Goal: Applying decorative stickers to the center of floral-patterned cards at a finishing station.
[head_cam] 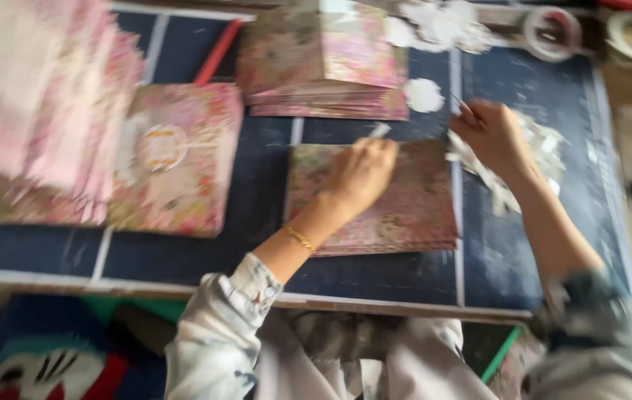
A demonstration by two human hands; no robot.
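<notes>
Where hands (427, 155) meet: floral paper card (383, 200).

The left hand (360, 174) rested, fingers curled, on a stack of pink floral-patterned paper cards (397, 204) lying on the dark blue board with white lines (257, 215), and pinched a small white strip (380, 130). The right hand (495, 137) hovered over a heap of white paper scraps (546, 152), gripping a thin stick-like thing too blurred to identify. A second floral stack (331, 67) lay beyond; a floral card with a round white emblem (175, 155) lay to the left. Two tape rolls (553, 31) sat at the far edge.
</notes>
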